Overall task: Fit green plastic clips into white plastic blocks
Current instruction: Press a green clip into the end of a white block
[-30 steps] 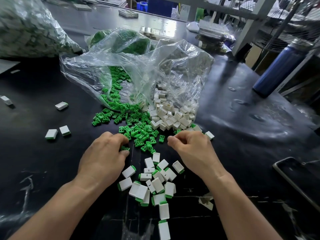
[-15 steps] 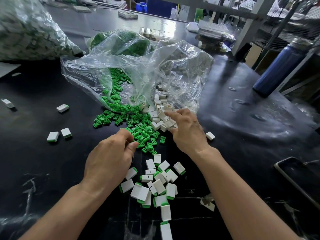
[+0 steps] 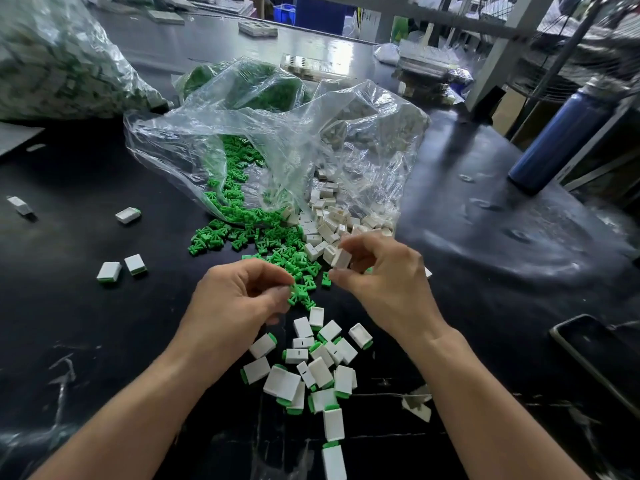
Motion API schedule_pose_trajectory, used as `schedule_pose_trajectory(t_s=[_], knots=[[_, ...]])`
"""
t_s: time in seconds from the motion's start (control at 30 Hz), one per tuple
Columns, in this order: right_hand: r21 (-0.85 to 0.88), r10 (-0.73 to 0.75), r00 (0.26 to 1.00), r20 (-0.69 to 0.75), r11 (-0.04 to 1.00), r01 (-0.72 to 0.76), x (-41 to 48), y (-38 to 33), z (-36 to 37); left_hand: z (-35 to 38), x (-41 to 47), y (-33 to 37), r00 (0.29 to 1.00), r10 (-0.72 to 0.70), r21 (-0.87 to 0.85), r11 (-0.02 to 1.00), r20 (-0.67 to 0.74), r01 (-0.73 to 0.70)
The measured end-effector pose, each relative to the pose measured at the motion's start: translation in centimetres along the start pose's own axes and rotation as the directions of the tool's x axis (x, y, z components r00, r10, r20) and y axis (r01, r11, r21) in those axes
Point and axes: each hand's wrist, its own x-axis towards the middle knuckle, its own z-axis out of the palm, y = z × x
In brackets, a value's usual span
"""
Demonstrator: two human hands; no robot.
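My right hand [image 3: 384, 282] pinches a white plastic block [image 3: 341, 258] between thumb and fingers, lifted above the table. To its left, my left hand [image 3: 239, 299] pinches a green clip [image 3: 296, 295] at its fingertips. The two hands are close but apart. Beyond them lies a spill of loose green clips [image 3: 242, 230] and a heap of loose white blocks [image 3: 329, 220], both pouring from a clear plastic bag [image 3: 277, 133]. Between my forearms sits a pile of white blocks with green clips fitted [image 3: 311, 365].
The black table [image 3: 485, 237] carries three stray fitted blocks at the left [image 3: 128, 215] [image 3: 109, 271] [image 3: 135, 264]. A big bag of parts [image 3: 52, 64] fills the far left. A blue bottle [image 3: 557, 140] stands at the right, a dark phone [image 3: 595, 355] near the right edge.
My right hand reached into the white block heap, then drew back lifting one block. My left hand rose from the table with a green clip in its fingertips.
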Motion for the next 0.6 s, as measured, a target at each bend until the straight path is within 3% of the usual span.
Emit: schedule_pose_trajectory(t_s=[0.1,0.2,0.33,0.6], knots=[[-0.004,-0.056,0.998,-0.002,0.998,0.055,-1.5,-0.6,0.7,0.2,-0.5,0.9,0.983,-0.076,-0.269,0.956,0.17,0.121],[-0.065,-0.163,0.987,-0.005,0.985,0.162,-2.4,-1.0,1.7,0.4,-0.9,1.0,0.963,-0.074,-0.328,0.931,0.259,0.16],[-0.084,-0.248,0.968,0.022,0.965,0.249,-3.0,-1.1,2.4,0.6,-0.8,0.8,0.968,-0.098,-0.276,0.947,0.231,0.162],[-0.003,-0.295,0.955,-0.006,0.955,0.295,-3.2,-1.1,2.1,0.4,-0.6,0.8,0.97,-0.158,-0.433,0.873,0.183,0.224]])
